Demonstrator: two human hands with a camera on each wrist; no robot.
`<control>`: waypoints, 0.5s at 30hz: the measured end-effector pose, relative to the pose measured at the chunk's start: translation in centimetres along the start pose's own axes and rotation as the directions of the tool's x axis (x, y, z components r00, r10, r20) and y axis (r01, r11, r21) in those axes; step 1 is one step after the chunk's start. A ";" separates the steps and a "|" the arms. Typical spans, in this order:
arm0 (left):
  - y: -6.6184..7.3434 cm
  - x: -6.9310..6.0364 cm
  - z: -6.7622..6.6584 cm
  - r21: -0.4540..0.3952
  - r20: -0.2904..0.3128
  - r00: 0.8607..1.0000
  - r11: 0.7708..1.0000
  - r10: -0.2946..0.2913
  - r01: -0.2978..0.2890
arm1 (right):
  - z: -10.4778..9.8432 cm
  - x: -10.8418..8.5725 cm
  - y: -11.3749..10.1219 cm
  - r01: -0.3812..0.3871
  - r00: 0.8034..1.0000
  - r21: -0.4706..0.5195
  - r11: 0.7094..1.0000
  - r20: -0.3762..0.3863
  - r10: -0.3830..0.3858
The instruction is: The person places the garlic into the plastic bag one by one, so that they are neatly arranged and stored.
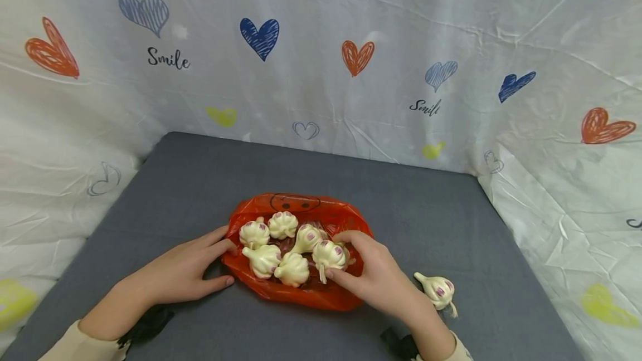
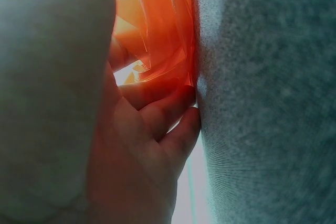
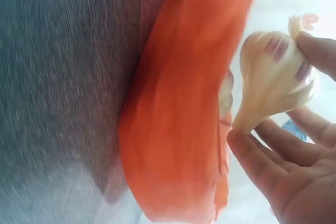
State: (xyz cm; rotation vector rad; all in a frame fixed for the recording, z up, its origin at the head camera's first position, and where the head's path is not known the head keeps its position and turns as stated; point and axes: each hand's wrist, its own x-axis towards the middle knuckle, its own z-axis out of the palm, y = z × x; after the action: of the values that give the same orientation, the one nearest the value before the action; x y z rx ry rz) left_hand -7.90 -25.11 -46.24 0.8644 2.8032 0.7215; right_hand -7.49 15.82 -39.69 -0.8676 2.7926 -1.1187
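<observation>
A red plastic bag (image 1: 296,297) lies mouth-up on the grey table, its rim spread wide. Several white garlic bulbs with purple patches, one of them a garlic bulb (image 1: 283,225) near the back, sit inside. My left hand (image 1: 195,272) holds the bag's left end, thumb apart from the fingers; in the left wrist view, the lower fingers (image 2: 168,114) touch bag and table. Over the bag's right part, my right hand (image 1: 373,272) pinches another garlic bulb (image 3: 273,72) between thumb and fingertips. From the right wrist view, its stem points down toward the bag.
One loose garlic bulb (image 1: 438,291) lies on the table (image 1: 210,177) beside my right forearm. A white curtain (image 1: 311,21) printed with hearts and "Smile" surrounds the table's back and sides. Dark straps circle both wrists.
</observation>
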 end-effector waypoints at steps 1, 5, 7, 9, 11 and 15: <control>0.0 0.0 0.0 0.000 -0.001 1.000 1.000 0.001 -0.001 | 0.2 0.0 0.0 0.008 1.000 0.009 1.000 0.013 -0.008; -0.1 0.0 0.1 0.003 -0.003 1.000 1.000 0.002 -0.002 | 0.7 0.0 -0.1 0.033 0.997 0.052 0.998 0.061 -0.037; -0.1 -0.1 0.1 0.007 -0.003 1.000 1.000 0.003 -0.003 | 1.0 0.1 -0.2 0.043 0.996 0.061 0.997 0.073 -0.048; -0.1 -0.1 0.1 0.011 -0.002 1.000 1.000 0.004 -0.004 | 1.1 0.2 -0.2 0.049 0.995 0.063 0.997 0.082 -0.054; -0.1 -0.1 0.1 0.013 -0.002 1.000 1.000 0.006 -0.006 | 1.3 0.3 -0.3 0.051 0.994 0.060 0.997 0.090 -0.057; -0.1 -0.1 0.1 0.008 -0.002 1.000 1.000 0.010 -0.010 | 1.5 0.6 -0.4 0.052 0.993 0.041 0.998 0.101 -0.056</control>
State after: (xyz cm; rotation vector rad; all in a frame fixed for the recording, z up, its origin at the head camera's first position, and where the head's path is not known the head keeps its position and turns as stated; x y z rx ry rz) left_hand -7.87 -25.17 -46.32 0.8795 2.8078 0.7130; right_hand -7.48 14.34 -40.40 -0.9730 2.6721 -1.0983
